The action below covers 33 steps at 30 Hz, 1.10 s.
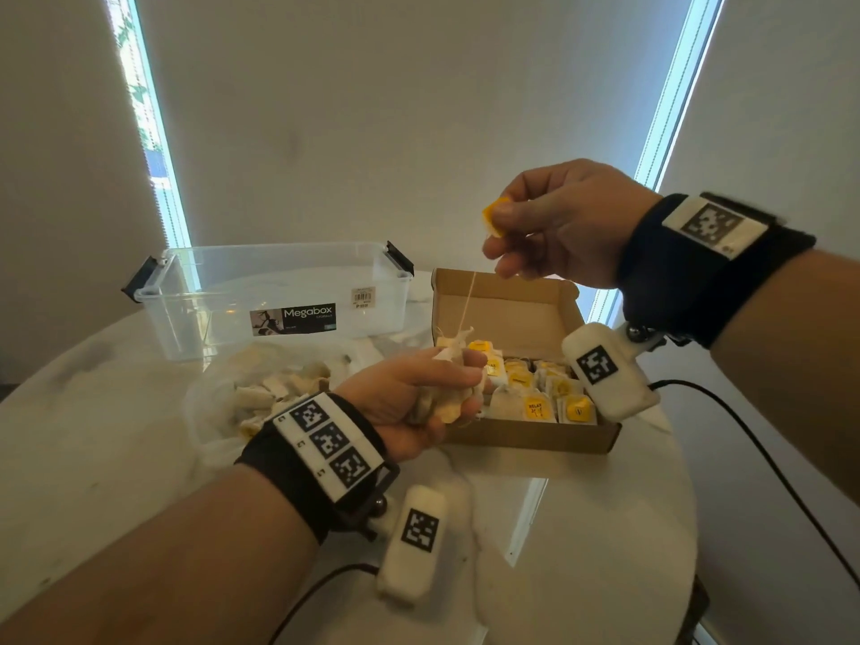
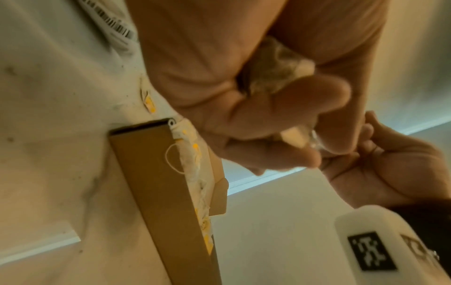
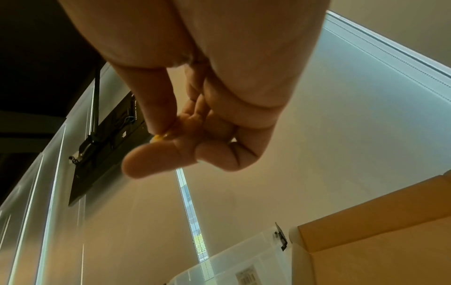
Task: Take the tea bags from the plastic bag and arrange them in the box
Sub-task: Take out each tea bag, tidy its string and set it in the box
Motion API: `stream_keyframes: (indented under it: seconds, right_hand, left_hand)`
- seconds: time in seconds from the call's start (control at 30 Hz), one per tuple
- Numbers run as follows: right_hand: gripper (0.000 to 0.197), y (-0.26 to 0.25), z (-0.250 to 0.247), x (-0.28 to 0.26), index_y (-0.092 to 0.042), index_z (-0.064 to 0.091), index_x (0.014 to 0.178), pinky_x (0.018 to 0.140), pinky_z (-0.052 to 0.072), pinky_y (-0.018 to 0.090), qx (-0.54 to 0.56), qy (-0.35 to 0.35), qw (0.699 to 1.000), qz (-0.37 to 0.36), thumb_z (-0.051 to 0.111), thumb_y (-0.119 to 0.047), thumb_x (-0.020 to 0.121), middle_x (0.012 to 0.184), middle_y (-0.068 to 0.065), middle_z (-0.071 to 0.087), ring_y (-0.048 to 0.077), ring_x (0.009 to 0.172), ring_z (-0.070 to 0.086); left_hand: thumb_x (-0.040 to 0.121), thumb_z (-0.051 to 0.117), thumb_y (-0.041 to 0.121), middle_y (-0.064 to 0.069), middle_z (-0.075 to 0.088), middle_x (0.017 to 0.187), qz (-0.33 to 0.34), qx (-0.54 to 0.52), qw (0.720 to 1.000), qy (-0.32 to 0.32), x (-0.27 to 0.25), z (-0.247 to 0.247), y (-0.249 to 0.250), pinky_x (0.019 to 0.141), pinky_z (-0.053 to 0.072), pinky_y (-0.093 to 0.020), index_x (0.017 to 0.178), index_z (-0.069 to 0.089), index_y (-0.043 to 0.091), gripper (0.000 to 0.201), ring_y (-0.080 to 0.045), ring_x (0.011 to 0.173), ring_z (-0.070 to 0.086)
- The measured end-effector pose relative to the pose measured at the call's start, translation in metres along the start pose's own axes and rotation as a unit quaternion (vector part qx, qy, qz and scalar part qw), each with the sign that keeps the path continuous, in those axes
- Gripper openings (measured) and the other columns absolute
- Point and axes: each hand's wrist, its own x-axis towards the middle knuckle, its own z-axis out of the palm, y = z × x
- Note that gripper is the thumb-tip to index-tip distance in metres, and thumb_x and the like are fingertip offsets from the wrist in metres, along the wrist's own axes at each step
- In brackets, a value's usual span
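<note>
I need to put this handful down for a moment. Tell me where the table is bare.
Bare marble table lies left of the plastic bag and in front of the clear tub, and near the front edge below the cardboard box. It is crowded around the bag and inside the box, where tea bags fill the near rows.

yellow tag [image 1: 493, 221] mostly hidden by right hand [image 1: 558, 225]; left wrist view blurred; tag print unreadable
</note>
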Motion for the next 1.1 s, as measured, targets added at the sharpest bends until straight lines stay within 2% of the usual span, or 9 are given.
stream_keyframes:
  seconds: [0.27, 0.37, 0.5, 0.63, 0.73, 0.83, 0.93, 1.0, 1.1]
  right_hand:
    - [0.011, -0.005, 0.0, -0.001, -0.002, 0.062, 0.105, 0.066, 0.058, 0.033, 0.044, 0.055, 0.997, -0.006, 0.057, -0.01, 0.099, 0.081, 0.011, 0.071, 0.023, 0.068, 0.071]
    - [0.008, 0.0, 0.004, -0.003, -0.003, 0.064, 0.1, 0.068, 0.058, 0.034, 0.014, 0.063, 0.998, 0.006, 0.062, -0.009, 0.096, 0.079, 0.011, 0.072, 0.023, 0.066, 0.071]
    - [0.01, 0.009, 0.011, -0.001, -0.006, 0.072, 0.094, 0.068, 0.055, 0.033, -0.025, 0.092, 0.995, 0.018, 0.074, -0.012, 0.087, 0.073, 0.004, 0.072, 0.018, 0.064, 0.066]
    - [0.013, 0.015, 0.02, -0.006, -0.007, 0.073, 0.099, 0.068, 0.054, 0.032, -0.009, 0.006, 0.999, 0.033, 0.073, -0.003, 0.087, 0.073, 0.006, 0.072, 0.018, 0.065, 0.063]
    - [0.022, 0.019, 0.028, -0.01, -0.008, 0.073, 0.106, 0.067, 0.054, 0.031, 0.028, -0.063, 0.997, 0.045, 0.064, 0.005, 0.09, 0.079, 0.01, 0.068, 0.016, 0.062, 0.065]
    - [0.019, 0.021, 0.036, -0.012, -0.002, 0.071, 0.1, 0.067, 0.06, 0.03, 0.028, -0.094, 0.994, 0.056, 0.064, 0.01, 0.088, 0.091, 0.017, 0.069, 0.022, 0.071, 0.072]
    - [0.013, 0.021, 0.039, -0.011, 0.0, 0.067, 0.091, 0.071, 0.063, 0.033, -0.01, -0.116, 0.992, 0.044, 0.067, 0.012, 0.084, 0.087, 0.019, 0.071, 0.025, 0.074, 0.074]
    - [0.009, 0.02, 0.039, -0.01, -0.003, 0.069, 0.088, 0.061, 0.058, 0.023, -0.081, -0.099, 0.992, 0.015, 0.074, 0.003, 0.082, 0.076, 0.01, 0.072, 0.014, 0.064, 0.07]
    - [0.013, 0.019, 0.037, -0.008, -0.009, 0.074, 0.091, 0.049, 0.047, 0.013, -0.134, -0.088, 0.987, -0.009, 0.08, -0.006, 0.079, 0.07, 0.002, 0.071, 0.006, 0.057, 0.063]
  left_hand:
    - [0.08, 0.075, 0.027, -0.005, 0.068, 0.091, 0.028, 0.037, 0.998, 0.036, 0.004, 0.002, -0.001, 0.033, 0.04, -0.015, 0.123, 0.057, 0.011, 0.05, -0.007, 0.051, 0.058]
    - [0.085, 0.065, 0.038, -0.003, 0.069, 0.083, 0.052, 0.018, 0.997, 0.046, 0.003, 0.002, 0.002, 0.03, 0.034, -0.014, 0.111, 0.063, 0.014, 0.035, -0.006, 0.045, 0.051]
    - [0.096, 0.052, 0.043, -0.005, 0.068, 0.077, 0.014, 0.002, 1.0, 0.013, -0.002, 0.002, 0.006, 0.027, 0.027, -0.012, 0.101, 0.062, 0.016, 0.029, -0.003, 0.036, 0.04]
    - [0.085, 0.058, 0.044, -0.003, 0.057, 0.073, -0.008, 0.041, 0.999, 0.002, -0.004, 0.003, 0.007, 0.025, 0.025, -0.014, 0.107, 0.055, 0.014, 0.037, -0.003, 0.031, 0.036]
    - [0.083, 0.058, 0.044, -0.003, 0.056, 0.073, -0.016, 0.057, 0.998, -0.003, -0.007, 0.009, 0.008, 0.026, 0.021, -0.013, 0.099, 0.058, 0.015, 0.033, -0.003, 0.03, 0.035]
    - [0.091, 0.053, 0.042, 0.001, 0.058, 0.064, -0.008, 0.068, 0.998, 0.014, -0.007, 0.013, 0.008, 0.028, 0.017, -0.012, 0.096, 0.058, 0.016, 0.027, -0.002, 0.031, 0.034]
    - [0.099, 0.048, 0.038, 0.001, 0.06, 0.063, -0.001, 0.095, 0.995, 0.037, -0.005, 0.014, 0.006, 0.027, 0.02, -0.012, 0.105, 0.057, 0.014, 0.026, -0.003, 0.032, 0.035]
    - [0.1, 0.049, 0.037, 0.0, 0.058, 0.059, -0.006, 0.126, 0.991, 0.051, -0.009, 0.016, 0.007, 0.026, 0.022, -0.013, 0.112, 0.055, 0.014, 0.027, -0.004, 0.03, 0.034]
    - [0.101, 0.049, 0.042, 0.002, 0.051, 0.05, -0.021, 0.163, 0.985, 0.057, -0.013, 0.02, 0.008, 0.026, 0.021, -0.011, 0.102, 0.055, 0.015, 0.027, -0.003, 0.027, 0.033]
